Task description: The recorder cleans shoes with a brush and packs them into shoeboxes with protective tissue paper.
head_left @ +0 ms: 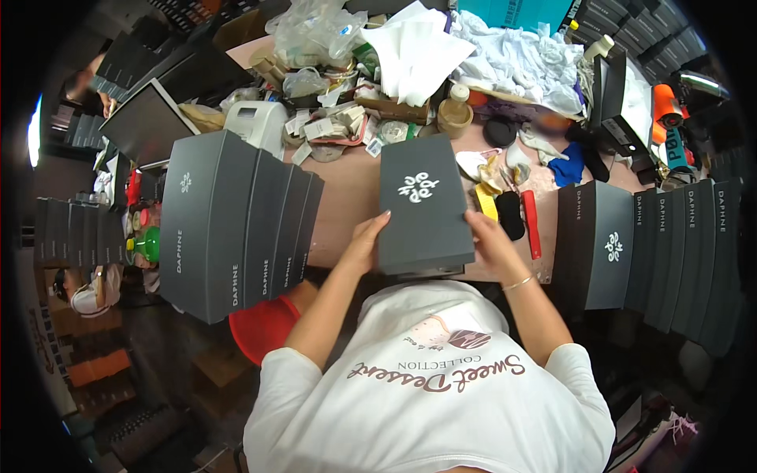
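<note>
A dark grey shoebox (pixel 423 225) with white lettering on its lid is held between my two hands at the near edge of the table. My left hand (pixel 366 243) presses against its left side, fingers partly hidden beside the box. Against the right side lies my right hand (pixel 487 238), with a bracelet on that wrist. The lid covers the box, so what is inside stays hidden. Just right of my right hand are a black oval item (pixel 511 216), a yellow item (pixel 485 202) and a long red tool or strip (pixel 531 225).
Stacked grey shoeboxes stand to my left (pixel 206 229) and right (pixel 670 252). Farther back are a white device (pixel 256 124), a bottle-topped jar (pixel 455 114), white paper sheets (pixel 418 51), crumpled white paper (pixel 520 63) and a blue cloth (pixel 566 164). A red bucket (pixel 264 327) sits below the table's left side.
</note>
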